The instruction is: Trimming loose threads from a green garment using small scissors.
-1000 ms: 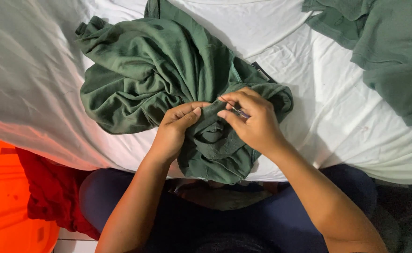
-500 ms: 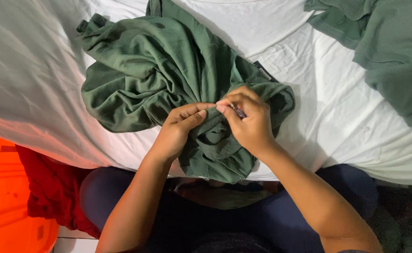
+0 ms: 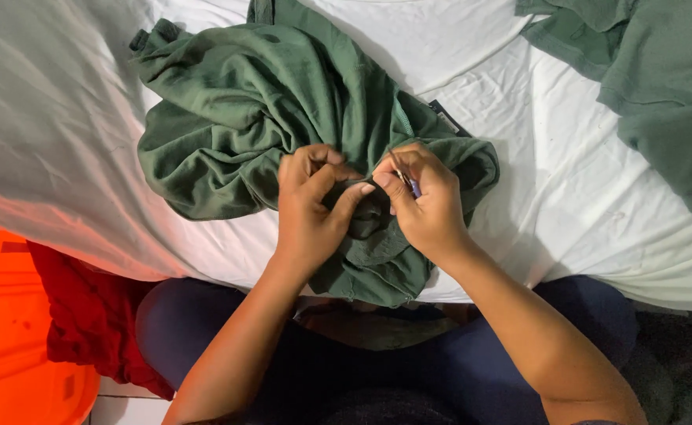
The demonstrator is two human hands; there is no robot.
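Observation:
A crumpled dark green garment (image 3: 267, 118) lies on a white sheet (image 3: 566, 157) in front of me. My left hand (image 3: 310, 208) pinches a fold of its cloth near the middle, thumb and fingers closed on the fabric. My right hand (image 3: 429, 205) is right beside it, fingers closed on a small thin tool (image 3: 403, 177) with a metal tip and a bluish handle, its point at the cloth. The two hands almost touch. The garment's lower edge hangs over the sheet's edge toward my lap.
A second green garment (image 3: 661, 86) lies at the top right of the sheet. An orange plastic container (image 3: 15, 338) and red cloth (image 3: 86, 315) sit at the lower left. My legs in dark blue trousers (image 3: 346, 378) are below the sheet's edge.
Both hands stay on the same spot of the green garment; the fingers have shifted slightly, and the right hand's tool tip now stands a little more upright.

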